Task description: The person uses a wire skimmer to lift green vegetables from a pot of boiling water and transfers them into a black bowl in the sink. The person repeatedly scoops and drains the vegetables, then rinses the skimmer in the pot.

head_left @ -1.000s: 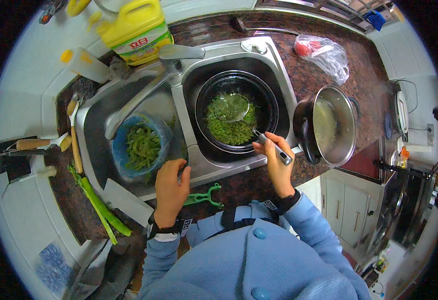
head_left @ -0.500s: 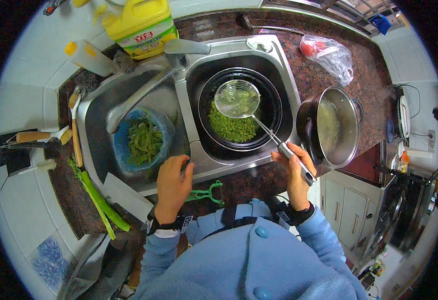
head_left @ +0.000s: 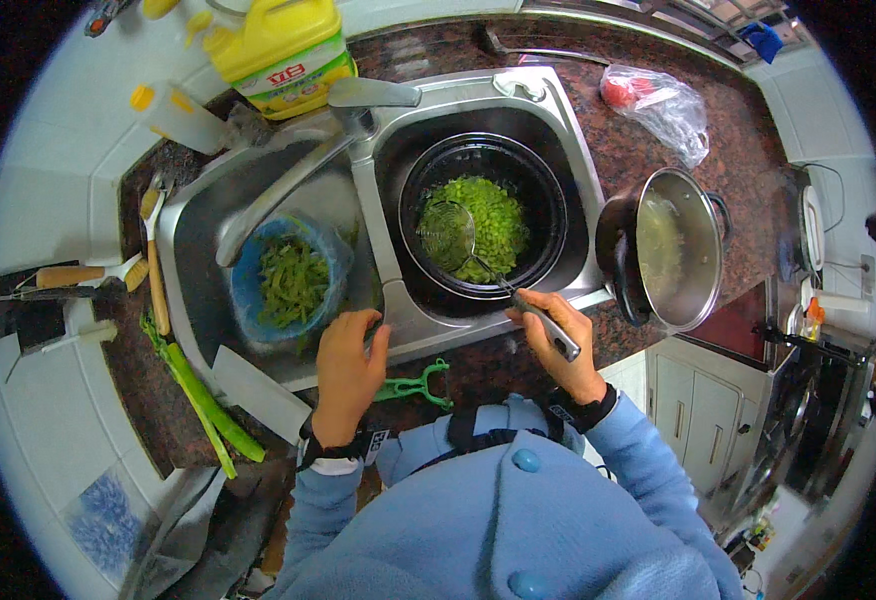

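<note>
Right hand [head_left: 574,360] curled around strainer [head_left: 447,236], mesh at eight o'clock inside black pot [head_left: 546,215], left hand [head_left: 348,370] loosely open, empty

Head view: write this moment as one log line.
right hand: holds skimmer | skimmer: partly inside black pot, at green pieces | left hand: near green peeler

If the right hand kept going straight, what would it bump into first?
The right hand, gripping the wire strainer, would probably meet the black pot first, at its near rim, though hand height is unclear, so it might pass over.
</note>
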Motion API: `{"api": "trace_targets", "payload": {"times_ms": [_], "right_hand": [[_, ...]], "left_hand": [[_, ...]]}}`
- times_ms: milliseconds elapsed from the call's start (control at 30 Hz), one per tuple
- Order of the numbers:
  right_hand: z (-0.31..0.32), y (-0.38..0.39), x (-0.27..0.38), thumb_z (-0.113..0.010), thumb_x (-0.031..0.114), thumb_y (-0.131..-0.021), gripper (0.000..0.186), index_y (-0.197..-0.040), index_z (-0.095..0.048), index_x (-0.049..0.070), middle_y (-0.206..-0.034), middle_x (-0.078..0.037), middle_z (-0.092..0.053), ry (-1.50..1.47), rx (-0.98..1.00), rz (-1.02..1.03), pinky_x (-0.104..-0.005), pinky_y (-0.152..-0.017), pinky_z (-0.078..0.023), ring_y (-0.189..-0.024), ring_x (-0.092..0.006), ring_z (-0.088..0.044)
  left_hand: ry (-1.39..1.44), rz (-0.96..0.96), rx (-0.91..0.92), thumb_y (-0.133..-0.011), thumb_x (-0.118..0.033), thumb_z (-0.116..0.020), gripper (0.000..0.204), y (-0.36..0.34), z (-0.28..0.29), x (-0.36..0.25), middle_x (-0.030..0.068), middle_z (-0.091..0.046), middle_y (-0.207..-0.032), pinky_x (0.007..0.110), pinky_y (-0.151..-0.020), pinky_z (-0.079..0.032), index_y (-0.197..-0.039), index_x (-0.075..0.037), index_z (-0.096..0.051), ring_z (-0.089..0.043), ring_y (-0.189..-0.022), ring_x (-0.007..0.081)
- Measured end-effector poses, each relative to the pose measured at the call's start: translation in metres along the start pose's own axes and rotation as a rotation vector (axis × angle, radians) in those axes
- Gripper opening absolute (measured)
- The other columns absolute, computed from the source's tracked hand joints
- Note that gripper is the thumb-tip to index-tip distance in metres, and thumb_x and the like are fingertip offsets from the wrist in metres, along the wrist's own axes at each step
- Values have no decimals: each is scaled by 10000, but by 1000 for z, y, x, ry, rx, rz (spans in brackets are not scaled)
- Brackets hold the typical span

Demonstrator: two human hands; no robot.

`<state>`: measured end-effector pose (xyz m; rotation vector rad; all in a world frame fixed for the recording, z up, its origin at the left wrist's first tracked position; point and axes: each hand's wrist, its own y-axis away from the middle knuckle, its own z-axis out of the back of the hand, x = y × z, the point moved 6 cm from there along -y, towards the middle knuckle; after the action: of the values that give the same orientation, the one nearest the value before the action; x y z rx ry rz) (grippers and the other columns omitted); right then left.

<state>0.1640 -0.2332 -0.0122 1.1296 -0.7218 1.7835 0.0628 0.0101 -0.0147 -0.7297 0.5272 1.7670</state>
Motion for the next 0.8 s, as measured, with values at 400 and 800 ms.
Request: {"api": "trace_targets", "payload": {"times_ms": [400,800], "right_hand": [[21,36,-19,-478,185,-957,325,-1169,-483,-61,-1040,-203,-608,-724,-510,-429,-352,-849,-523,-935,-261,-642],[10,29,-41,-557,269,-927,336,-1068,-493,-29,-1066,-171,-584,-936,-694,-534,-352,-881,-512,-998,-268,-617]], "left_hand": [[1,5,72,-820,-117,-615,176,-7,-5,-3,151,-599,-874,399,-729,-442,-955,-8,-581,-575,-826,328],[-57,-30,88,-835,-87,-603,156,-8,-7,-5,154,-607,-876,350,-714,-473,-968,-6,-590,-609,-808,296]]}}
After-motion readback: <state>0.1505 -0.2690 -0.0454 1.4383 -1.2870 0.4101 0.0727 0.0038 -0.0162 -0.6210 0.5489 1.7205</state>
